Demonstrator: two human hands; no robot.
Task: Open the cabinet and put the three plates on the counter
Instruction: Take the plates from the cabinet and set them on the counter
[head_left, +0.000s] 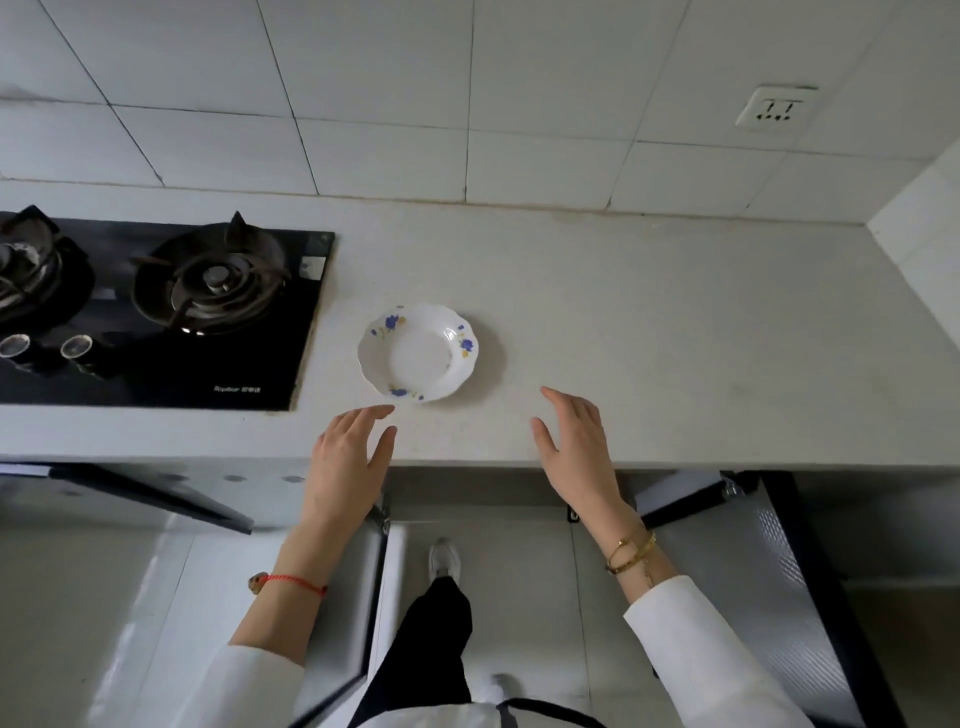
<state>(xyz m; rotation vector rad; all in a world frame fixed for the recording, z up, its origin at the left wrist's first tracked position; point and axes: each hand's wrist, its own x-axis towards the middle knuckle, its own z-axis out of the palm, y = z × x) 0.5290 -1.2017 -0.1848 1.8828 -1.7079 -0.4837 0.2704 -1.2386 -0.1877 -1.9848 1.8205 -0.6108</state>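
One white plate (418, 353) with blue flowers on its scalloped rim lies flat on the pale counter (649, 338), just right of the stove. My left hand (350, 462) hovers over the counter's front edge, fingers apart, its fingertips a little short of the plate's near rim. My right hand (576, 447) is held open to the right of the plate, palm facing left, holding nothing. Under the counter two cabinet doors stand open: the left door (379, 597) and the right door (737, 597). The cabinet's inside is hidden beneath the counter. No other plates are in view.
A black gas stove (156, 312) with two burners and two knobs fills the counter's left part. White wall tiles rise behind, with a socket (774, 109) at the upper right. A tiled side wall (924, 234) bounds the counter on the right. My legs and shoes stand between the doors.
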